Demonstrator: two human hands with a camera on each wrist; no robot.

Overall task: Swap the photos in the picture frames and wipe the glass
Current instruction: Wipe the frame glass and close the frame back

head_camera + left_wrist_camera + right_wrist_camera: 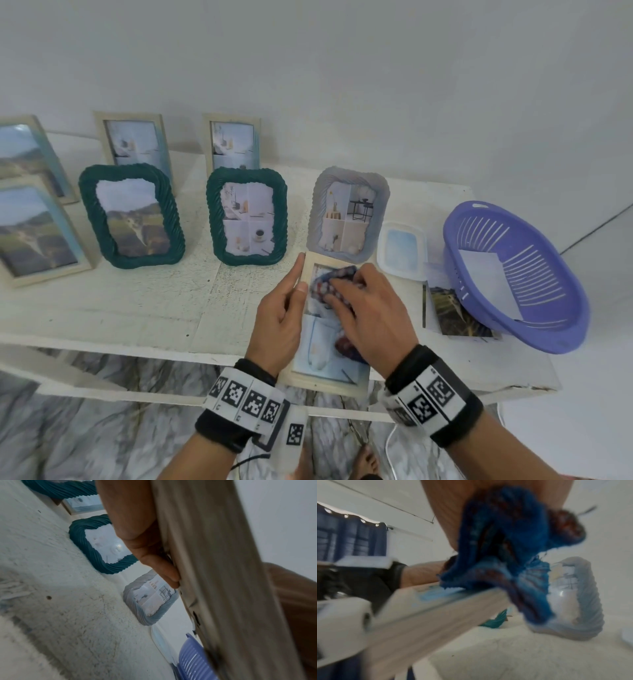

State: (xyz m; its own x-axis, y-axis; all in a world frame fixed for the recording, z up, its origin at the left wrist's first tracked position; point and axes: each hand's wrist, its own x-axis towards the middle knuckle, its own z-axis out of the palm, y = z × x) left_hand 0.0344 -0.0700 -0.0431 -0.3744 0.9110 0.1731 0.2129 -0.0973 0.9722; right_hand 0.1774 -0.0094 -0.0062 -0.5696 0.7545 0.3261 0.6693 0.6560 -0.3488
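Frame (298, 375) under service is the pale wooden one, held tilted over the near edge of the white table (120, 308), just in front of the grey ribbed frame (347, 212). My left hand (279, 318) grasps its left rail: thumb on the front edge, fingers (164, 572) curled behind the back, as the left wrist view confirms. My right hand (368, 308) presses a bunched blue-and-red patterned cloth (334, 282) against the glass, fingers curled over the wad. The cloth sits on the upper half of the pane; the lower half is uncovered.

Step in hand, as I judge it: wiping the glass of this frame, with a photo already seated behind the pane. The next move calls for drawing the cloth down across the lower half while my left grip resists the push, since part of the frame overhangs the table edge.

Other items: two green frames (132, 214) stand further left, a loose landscape photo (452, 311) lies under the rim of the purple basket (548, 329), and a clear lid (400, 250) lies beside the basket.

Readable writing: none. Both wristbands carry only square black-and-white coded markers; no brand or label is legible anywhere.
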